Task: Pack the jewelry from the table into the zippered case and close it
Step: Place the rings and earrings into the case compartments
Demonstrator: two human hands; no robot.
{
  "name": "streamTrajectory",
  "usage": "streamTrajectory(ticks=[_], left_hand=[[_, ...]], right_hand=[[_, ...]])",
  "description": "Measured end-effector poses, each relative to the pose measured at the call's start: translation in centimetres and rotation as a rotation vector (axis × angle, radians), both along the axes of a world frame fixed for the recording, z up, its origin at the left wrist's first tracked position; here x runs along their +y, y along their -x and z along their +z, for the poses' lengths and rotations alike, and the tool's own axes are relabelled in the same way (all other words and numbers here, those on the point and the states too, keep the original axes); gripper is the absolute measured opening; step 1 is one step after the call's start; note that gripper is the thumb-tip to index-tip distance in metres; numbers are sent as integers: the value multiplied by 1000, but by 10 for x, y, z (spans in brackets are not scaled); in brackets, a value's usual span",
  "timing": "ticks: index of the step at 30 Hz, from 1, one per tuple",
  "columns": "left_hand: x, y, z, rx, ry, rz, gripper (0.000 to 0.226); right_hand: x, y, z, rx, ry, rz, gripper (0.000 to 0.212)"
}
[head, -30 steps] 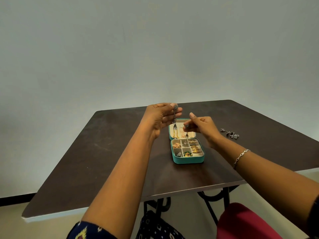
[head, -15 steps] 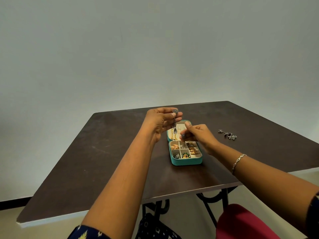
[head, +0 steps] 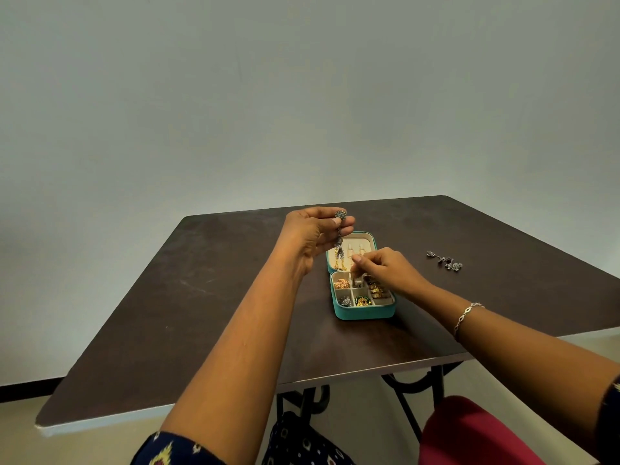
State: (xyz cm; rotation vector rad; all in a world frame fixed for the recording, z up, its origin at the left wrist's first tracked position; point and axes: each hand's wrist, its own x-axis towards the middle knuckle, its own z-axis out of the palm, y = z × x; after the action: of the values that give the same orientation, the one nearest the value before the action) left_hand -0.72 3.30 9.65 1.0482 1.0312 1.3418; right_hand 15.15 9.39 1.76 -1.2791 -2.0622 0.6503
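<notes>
An open teal zippered case (head: 364, 312) lies mid-table, its lid flat behind it, its small compartments holding gold, copper, silver and green pieces. My left hand (head: 313, 234) is raised above the lid and pinches a long dark silver dangling earring (head: 339, 229) that hangs down over the lid. My right hand (head: 385, 268) reaches low over the case's upper compartments with fingertips pinched together; what they hold is too small to tell. A second silver earring (head: 444, 260) lies loose on the table to the right of the case.
The dark brown table (head: 201, 313) stands against a plain grey wall. Its near edge runs just before my forearms. Black metal legs and a red seat (head: 469, 431) show below the edge. A silver bracelet is on my right wrist.
My right hand has dropped from beside the hanging earring down to the case's compartments. My left hand has kept the earring raised, nearly still.
</notes>
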Motion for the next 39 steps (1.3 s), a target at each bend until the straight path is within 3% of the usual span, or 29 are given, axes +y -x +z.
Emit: streamTrajectory(ticks=[7,15,26,39], left_hand=[[-1,0,1,-3,9,6,18],[-2,0,-3,52,4,16,17],[-2,3,-9,97,3,48,12],[0,-3,-8,317,-7,39,26]], right_hand=[[2,-9,-4,31,-124,-80,29],[-2,-3,-1,112,-74,40,27],[-15,11,32,494,-146,118,12],[-17,16,47,475,-57,157,11]])
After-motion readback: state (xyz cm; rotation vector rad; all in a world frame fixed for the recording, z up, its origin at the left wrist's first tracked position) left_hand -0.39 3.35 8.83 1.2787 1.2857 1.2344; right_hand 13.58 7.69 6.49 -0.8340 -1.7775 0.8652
